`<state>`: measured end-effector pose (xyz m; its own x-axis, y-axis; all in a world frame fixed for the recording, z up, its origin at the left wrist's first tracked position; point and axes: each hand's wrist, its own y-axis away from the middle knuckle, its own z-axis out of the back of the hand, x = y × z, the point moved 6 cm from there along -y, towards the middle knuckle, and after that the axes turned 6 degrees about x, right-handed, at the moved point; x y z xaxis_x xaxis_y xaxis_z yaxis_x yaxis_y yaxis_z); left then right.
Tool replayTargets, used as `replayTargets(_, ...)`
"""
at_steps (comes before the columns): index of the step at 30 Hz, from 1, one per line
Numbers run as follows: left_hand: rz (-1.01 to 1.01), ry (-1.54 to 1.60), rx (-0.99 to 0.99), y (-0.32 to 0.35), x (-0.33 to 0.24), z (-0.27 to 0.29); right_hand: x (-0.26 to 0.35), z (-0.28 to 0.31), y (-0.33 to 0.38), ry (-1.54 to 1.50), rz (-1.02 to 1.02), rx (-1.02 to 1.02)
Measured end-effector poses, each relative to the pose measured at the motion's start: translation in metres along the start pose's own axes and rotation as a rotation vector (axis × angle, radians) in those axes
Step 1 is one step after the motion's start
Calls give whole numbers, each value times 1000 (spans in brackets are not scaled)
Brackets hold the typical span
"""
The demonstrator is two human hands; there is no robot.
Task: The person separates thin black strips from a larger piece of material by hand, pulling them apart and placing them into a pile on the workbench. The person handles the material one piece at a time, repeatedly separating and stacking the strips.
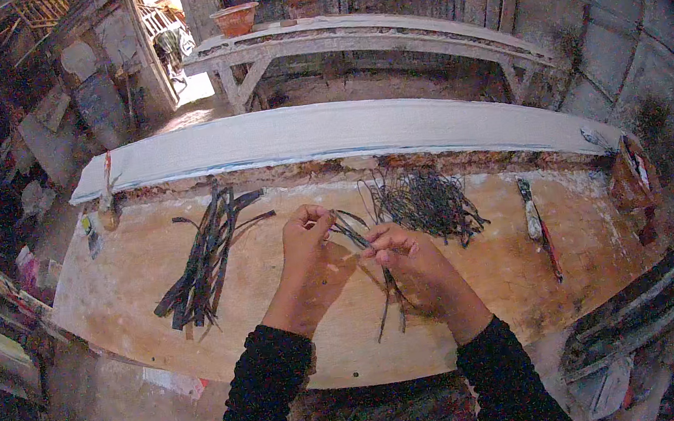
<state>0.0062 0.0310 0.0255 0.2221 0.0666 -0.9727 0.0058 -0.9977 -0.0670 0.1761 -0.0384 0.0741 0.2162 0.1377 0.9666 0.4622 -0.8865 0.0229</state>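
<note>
Over the middle of the wooden tabletop (329, 354), both my hands work on a few thin black strips (349, 229). My left hand (303, 237) is closed in a pinch at their upper left end. With thumb and fingers pressed together, my right hand (412, 257) grips the same strips lower down, and loose ends hang below it toward me. To the left lies a bundle of wider, flat black strips (207, 264). Just beyond my right hand is a tangled heap of narrow black strips (429, 203).
A brush (108, 201) stands at the table's far left corner, near a small blade-like tool (91, 234). On the right lie a slim tool with a pale wrapped middle (533, 220) and a reddish box-like container (634, 178). A long white-covered board (344, 130) borders the far edge. Behind it, an orange pot (236, 19) sits on a bench (383, 35).
</note>
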Motion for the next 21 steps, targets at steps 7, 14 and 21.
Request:
replayTargets(7, 73, -83, 46, 12, -18, -9, -8, 0, -4, -20, 127, 88)
replayTargets(14, -29, -207, 334, 16, -9, -30, 1, 23, -9, 68, 97, -195)
replayTargets(21, -123, -166, 690, 46, -14, -68, -17, 58, -24, 315, 173, -367)
